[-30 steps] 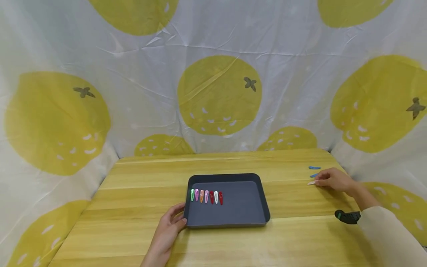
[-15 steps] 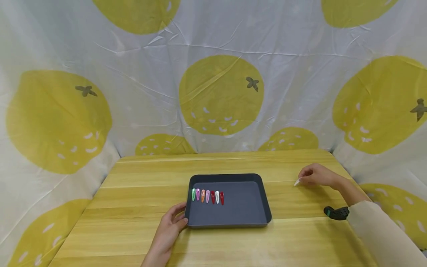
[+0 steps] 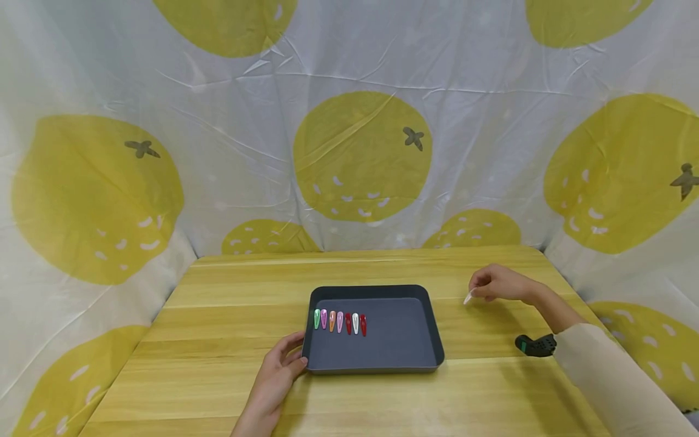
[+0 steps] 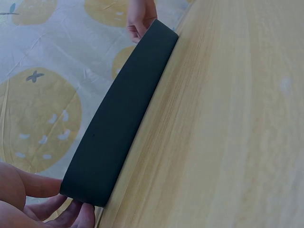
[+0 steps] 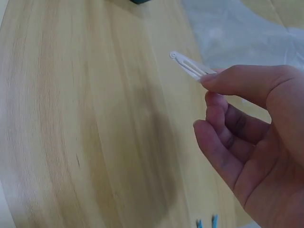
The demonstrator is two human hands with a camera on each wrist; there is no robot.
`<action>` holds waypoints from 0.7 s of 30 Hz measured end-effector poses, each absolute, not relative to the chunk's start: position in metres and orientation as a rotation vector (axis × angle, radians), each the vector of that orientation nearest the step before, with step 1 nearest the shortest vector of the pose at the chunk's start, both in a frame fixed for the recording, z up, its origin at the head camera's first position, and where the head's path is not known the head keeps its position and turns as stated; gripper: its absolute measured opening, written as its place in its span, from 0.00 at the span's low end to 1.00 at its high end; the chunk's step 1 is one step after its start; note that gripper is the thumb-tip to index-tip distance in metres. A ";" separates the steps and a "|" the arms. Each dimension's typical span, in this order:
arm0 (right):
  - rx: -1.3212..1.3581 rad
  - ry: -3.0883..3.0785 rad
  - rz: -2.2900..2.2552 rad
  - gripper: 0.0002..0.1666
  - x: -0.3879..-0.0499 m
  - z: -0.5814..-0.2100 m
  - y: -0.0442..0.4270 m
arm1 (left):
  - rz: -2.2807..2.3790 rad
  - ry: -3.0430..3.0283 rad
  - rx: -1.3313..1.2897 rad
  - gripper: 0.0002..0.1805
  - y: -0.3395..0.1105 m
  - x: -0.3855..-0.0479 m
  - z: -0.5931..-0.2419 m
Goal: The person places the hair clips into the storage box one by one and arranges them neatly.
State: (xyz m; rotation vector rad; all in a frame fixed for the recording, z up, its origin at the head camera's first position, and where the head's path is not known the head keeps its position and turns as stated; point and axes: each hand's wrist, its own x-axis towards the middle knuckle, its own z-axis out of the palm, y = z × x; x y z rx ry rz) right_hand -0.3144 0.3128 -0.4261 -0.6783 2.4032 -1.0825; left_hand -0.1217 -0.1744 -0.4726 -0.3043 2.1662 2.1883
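A dark grey baking tray (image 3: 382, 358) lies on the wooden table. In its left half stands a row of several snap hair clips, from a green one (image 3: 317, 319) at the left to a red one (image 3: 363, 325) at the right. My left hand (image 3: 277, 370) grips the tray's near left corner, thumb at the rim; the left wrist view shows its fingers (image 4: 71, 213) around that corner. Over the table to the right of the tray, my right hand (image 3: 499, 283) pinches a white snap hair clip (image 5: 190, 66) between thumb and forefinger, tip pointing away from the palm.
Two blue clips (image 5: 214, 221) show at the bottom edge of the right wrist view. A black wrist device (image 3: 536, 345) sits below the right forearm. Behind the wooden table (image 3: 246, 291) hangs a lemon-print cloth (image 3: 240, 152).
My right hand has lifted the white hair clip from beside the blue clips and carried it left toward the tray. The left hand and tray have stayed nearly still.
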 end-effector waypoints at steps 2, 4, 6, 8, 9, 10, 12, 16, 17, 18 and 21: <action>-0.678 2.404 -1.069 0.11 -0.315 -0.425 0.308 | 2.187 2.163 -0.308 0.29 -0.175 -0.122 -0.472; -0.691 2.410 -1.053 0.11 -0.315 -0.422 0.303 | 2.183 2.163 -0.309 0.29 -0.175 -0.122 -0.472; -0.704 2.410 -1.047 0.10 -0.314 -0.419 0.297 | 2.179 2.165 -0.312 0.29 -0.175 -0.122 -0.472; -0.719 2.409 -1.043 0.09 -0.314 -0.416 0.292 | 2.176 2.167 -0.315 0.29 -0.175 -0.122 -0.472; -0.729 2.409 -1.041 0.09 -0.314 -0.414 0.289 | 2.174 2.168 -0.317 0.29 -0.175 -0.122 -0.472; -0.737 2.407 -1.037 0.09 -0.314 -0.412 0.287 | 2.173 2.168 -0.319 0.29 -0.175 -0.122 -0.472; -0.751 2.402 -1.031 0.08 -0.315 -0.411 0.282 | 2.169 2.167 -0.324 0.29 -0.175 -0.123 -0.472; -0.780 2.404 -1.002 0.07 -0.317 -0.409 0.271 | 2.163 2.163 -0.330 0.29 -0.175 -0.124 -0.473; -0.789 2.400 -1.001 0.07 -0.318 -0.409 0.268 | 2.163 2.163 -0.330 0.29 -0.176 -0.124 -0.473; -0.805 2.394 -0.999 0.07 -0.319 -0.409 0.265 | 2.165 2.162 -0.329 0.29 -0.176 -0.124 -0.473; -0.829 2.378 -0.994 0.07 -0.321 -0.407 0.254 | 2.176 2.158 -0.323 0.29 -0.175 -0.124 -0.473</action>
